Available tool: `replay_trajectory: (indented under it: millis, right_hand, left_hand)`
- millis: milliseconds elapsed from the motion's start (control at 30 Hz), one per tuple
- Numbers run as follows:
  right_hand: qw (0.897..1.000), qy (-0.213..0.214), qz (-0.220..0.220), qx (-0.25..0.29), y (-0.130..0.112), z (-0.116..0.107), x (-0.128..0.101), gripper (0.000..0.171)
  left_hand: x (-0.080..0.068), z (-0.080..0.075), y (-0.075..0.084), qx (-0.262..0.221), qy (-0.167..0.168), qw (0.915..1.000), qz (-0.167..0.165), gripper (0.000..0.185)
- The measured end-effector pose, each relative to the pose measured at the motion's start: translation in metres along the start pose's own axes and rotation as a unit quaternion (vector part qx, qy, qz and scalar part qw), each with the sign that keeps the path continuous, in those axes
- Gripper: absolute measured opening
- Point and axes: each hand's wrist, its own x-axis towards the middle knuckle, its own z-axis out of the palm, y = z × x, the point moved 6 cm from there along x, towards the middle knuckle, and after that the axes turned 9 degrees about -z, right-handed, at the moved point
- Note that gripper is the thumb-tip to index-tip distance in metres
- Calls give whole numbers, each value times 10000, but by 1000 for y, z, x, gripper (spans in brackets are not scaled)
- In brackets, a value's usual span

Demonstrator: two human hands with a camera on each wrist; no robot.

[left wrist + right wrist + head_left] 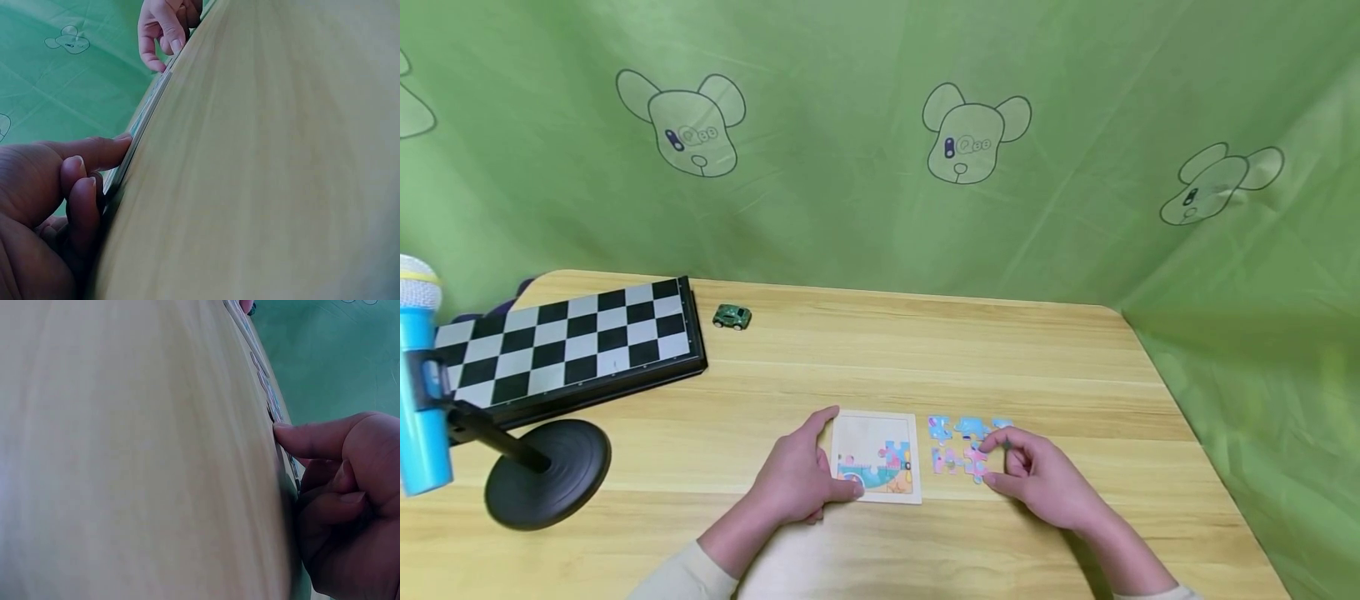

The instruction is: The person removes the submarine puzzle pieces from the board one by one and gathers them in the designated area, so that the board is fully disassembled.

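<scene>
A square jigsaw tray (875, 498) with a pale frame lies on the table, with joined pieces along its bottom and right side. My left hand (801, 477) holds the tray at its left side, thumb on the lower border and index finger at the upper left corner. To the right of the tray lie several loose jigsaw pieces, among them a blue piece (939, 427) and a pink one (946, 460). My right hand (1037, 477) pinches another pink jigsaw piece (975, 461) between thumb and index finger, low over the tabletop. In the right wrist view, its other fingers are curled in.
A black-and-white chessboard (580, 337) lies at the back left, with a small green toy car (732, 317) beside it. Left of my hands, a blue microphone (422, 400) leans on a stand with a round black base (547, 475). A green curtain (850, 225) hangs behind the wooden table (1000, 358).
</scene>
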Motion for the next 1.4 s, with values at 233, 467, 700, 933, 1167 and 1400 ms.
replay_trajectory:
  millis: [233, 467, 700, 933, 1167, 1400]
  right_hand:
    - [10000, -6, -69, 42, -4, 0, 1, 28]
    - [9990, 258, -113, 333, -10, 7, 5, 33]
    - [9972, 309, -311, 603, -28, 28, 20, 35]
    - [9980, 144, -281, 543, -42, 52, 35, 38]
    - [9993, -55, -62, 357, -54, 74, 46, 43]
    - [9996, -94, 198, 185, -62, 82, 49, 45]
  left_hand:
    - [0, 0, -2, -5, -8, 10000, -28, 107]
    - [-1, -1, -1, 24, -4, 10000, -5, 107]
    - [-1, -2, -2, 82, 34, 10000, 10, 107]
    - [0, -2, -3, 57, 34, 10000, -17, 107]
    - [0, -2, -2, 96, 9, 10000, -3, 106]
    - [2, -1, -2, 76, -19, 10000, -2, 105]
